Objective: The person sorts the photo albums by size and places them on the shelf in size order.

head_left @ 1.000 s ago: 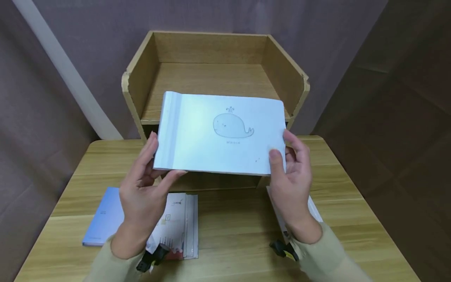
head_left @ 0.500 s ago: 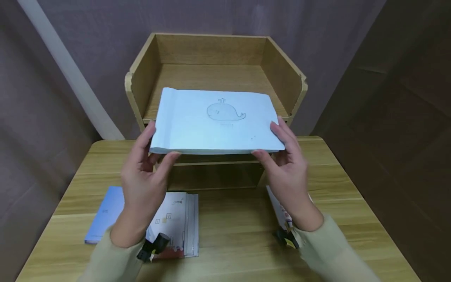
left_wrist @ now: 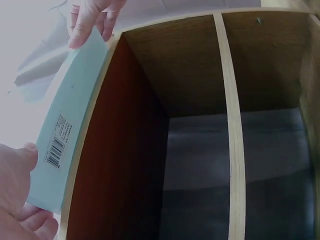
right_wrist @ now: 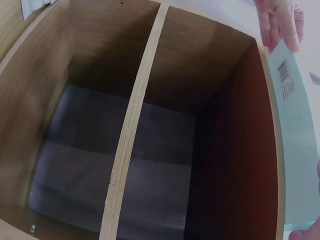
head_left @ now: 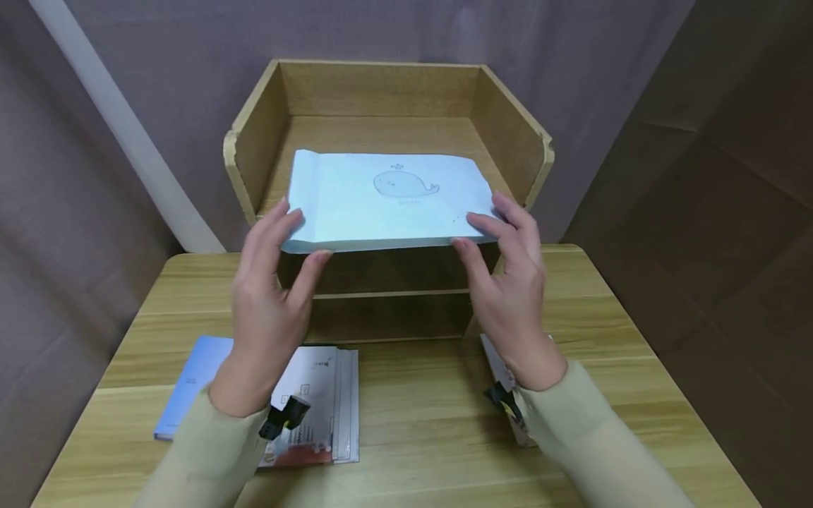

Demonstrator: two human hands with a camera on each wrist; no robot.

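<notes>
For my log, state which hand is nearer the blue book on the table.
Left. The left hand is raised, right of the blue book; the right hand is farther right.

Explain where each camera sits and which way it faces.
Head: worn on the head, facing forward and down at the whale-print item and shelf unit; left hand, right hand, sleeves show.
Left wrist: on that wrist, facing the item's barcoded edge and compartments; both hands partly show.
Right wrist: on that wrist, facing these too; both hands partly show.
Both wrist views share the barcode and divider.
</notes>
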